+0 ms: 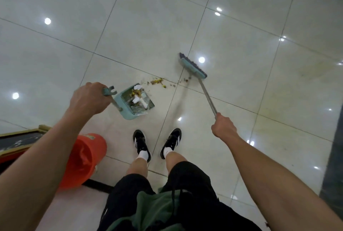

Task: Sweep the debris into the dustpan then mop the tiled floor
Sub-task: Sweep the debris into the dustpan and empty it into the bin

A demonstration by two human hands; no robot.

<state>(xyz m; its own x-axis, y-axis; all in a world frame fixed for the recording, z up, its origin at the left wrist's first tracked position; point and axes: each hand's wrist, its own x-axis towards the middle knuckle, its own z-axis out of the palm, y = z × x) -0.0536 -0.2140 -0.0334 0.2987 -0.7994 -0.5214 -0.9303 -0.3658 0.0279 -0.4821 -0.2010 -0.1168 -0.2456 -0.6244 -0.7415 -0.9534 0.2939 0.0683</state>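
Left hand curled round the handle top of the dustpan; grip clamped. I see the pan resting on the tiled floor, holding white scraps and yellow-brown bits. Right hand clamped on the broom shaft, its head on the floor. Loose debris lies between pan mouth and broom. Orange bucket beside my left leg.

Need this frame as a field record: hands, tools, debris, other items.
left hand: grips teal plastic dustpan by its upright handle
right hand: grips metal handle of teal broom
dustpan contents: white paper scraps, yellow-brown crumbs
loose debris: on white tiled floor, between dustpan mouth and broom head
orange plastic bucket: beside person's left leg
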